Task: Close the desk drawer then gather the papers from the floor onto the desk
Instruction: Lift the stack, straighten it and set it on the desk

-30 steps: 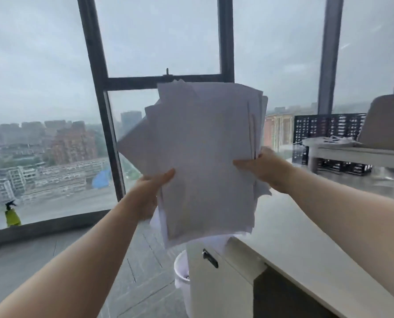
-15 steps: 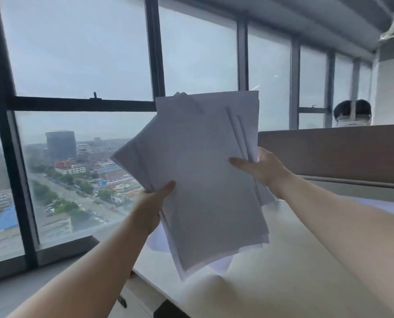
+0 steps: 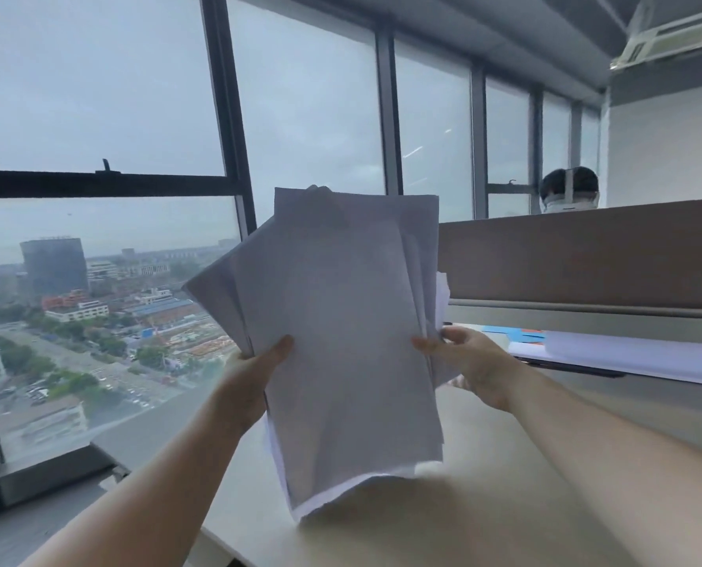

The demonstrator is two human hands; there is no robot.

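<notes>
An uneven stack of white papers (image 3: 337, 333) stands upright in front of me, its bottom edge at or just above the pale desk top (image 3: 443, 521). My left hand (image 3: 251, 382) grips the stack's left edge, thumb on the front sheet. My right hand (image 3: 470, 364) grips the right edge, where several sheets fan out. The desk drawer is out of view.
A brown partition (image 3: 586, 255) runs along the desk's far side, with a person's head (image 3: 568, 190) behind it. More white sheets and blue and orange items (image 3: 611, 354) lie at the desk's back right. Large windows (image 3: 95, 280) are close on the left.
My view has turned right from the window and drawer unit to the desk. Both hands have carried the papers over the desk top and lowered them towards it.
</notes>
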